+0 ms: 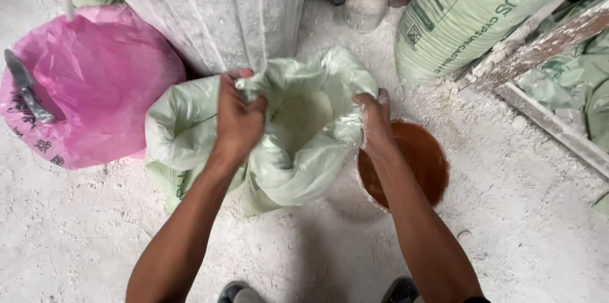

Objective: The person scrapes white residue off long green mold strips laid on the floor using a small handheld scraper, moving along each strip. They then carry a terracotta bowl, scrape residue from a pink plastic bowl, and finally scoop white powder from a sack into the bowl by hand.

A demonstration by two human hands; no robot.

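Here the left hand [238, 116] is clenched on the near rim of the pale green sack [279, 131] and the right hand [375, 119] pinches its far rim, beside the brown bowl [422, 157]; a slipping fistful could let the mouth sag and spill powder.

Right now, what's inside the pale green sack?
Both hands, left and right, hold the pale green sack open. Its inside shows pale whitish powder; the folded plastic hides its depth.

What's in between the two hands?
In the head view, the open mouth of the pale green sack lies between the left hand and right hand. Its crumpled liner spans the gap, with whitish powder inside.
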